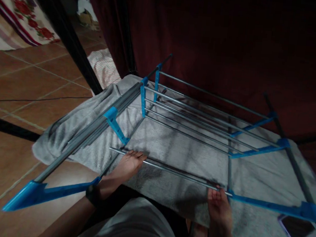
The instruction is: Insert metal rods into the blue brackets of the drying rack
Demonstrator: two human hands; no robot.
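Note:
A thin metal rod (175,171) lies crosswise in front of me, held by both hands. My left hand (132,162) is closed over it near its left end, which sticks out past the fingers, apart from the blue brackets on that side. My right hand (218,203) has its fingers curled on the rod near the right end. That end meets the tip of a long blue plastic bracket (266,205); whether it sits inside cannot be seen. Behind stands the partly assembled rack, with several crosswise rods (202,118) between blue end pieces (142,100).
Loose rods (120,109) are bundled along the rack's left side. A grey blanket (165,185) lies under everything. A phone (296,228) rests at the right. Dark red curtain (223,39) hangs behind. A dark post (68,33) and tiled floor (17,80) are left.

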